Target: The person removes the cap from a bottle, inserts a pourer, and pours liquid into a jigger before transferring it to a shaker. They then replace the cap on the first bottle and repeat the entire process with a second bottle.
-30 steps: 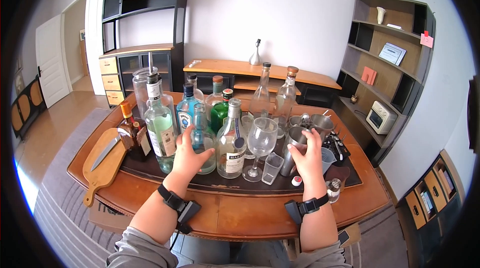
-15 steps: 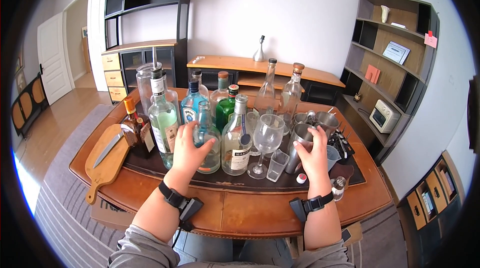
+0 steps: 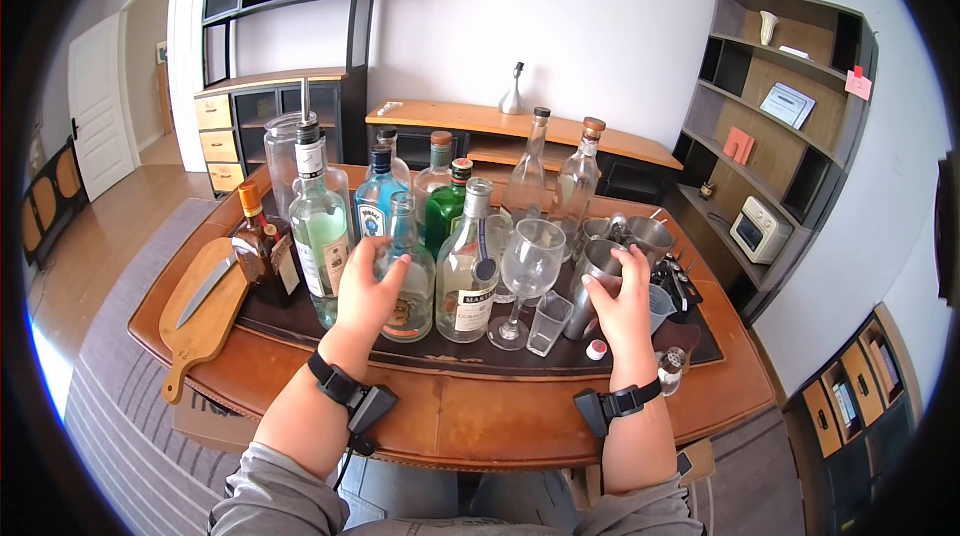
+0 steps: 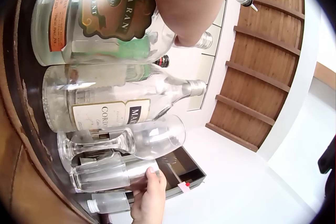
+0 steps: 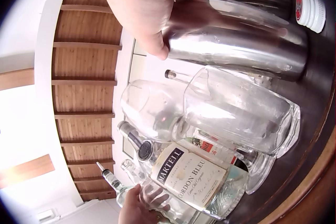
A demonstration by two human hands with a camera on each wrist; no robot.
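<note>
At 11 o'clock on the leather-topped table [image 3: 470,406], your left hand [image 3: 366,291] is curving about the shoulder of a clear bottle [image 3: 408,314]; whether it is gripping or only resting there cannot be told. At 1 o'clock your right hand [image 3: 626,308] is holding a metal tumbler [image 5: 236,37] near its rim, thumb on the side toward 9 o'clock.

For a steady hold, you are probably wanting the left thumb and fingers pressing evenly on opposite sides, since the sloping glass is likely slick. With the right, you are doing well to keep the wrist quiet and the squeeze light. Mind your elbows and knuckles: at 12 o'clock the Martell bottle [image 3: 468,301] and the stemmed glass [image 3: 530,258] are standing between your 2 hands, and a small square glass [image 3: 548,326] is standing at the tumbler's 8 o'clock. At its 6 o'clock a red-and-white cap [image 3: 596,349] is lying close.

Compared with 1 second ago, your left hand is sitting higher on the bottle, leaving more glass showing below the thumb. Your right is keeping nearly the same place on the tumbler.
</note>
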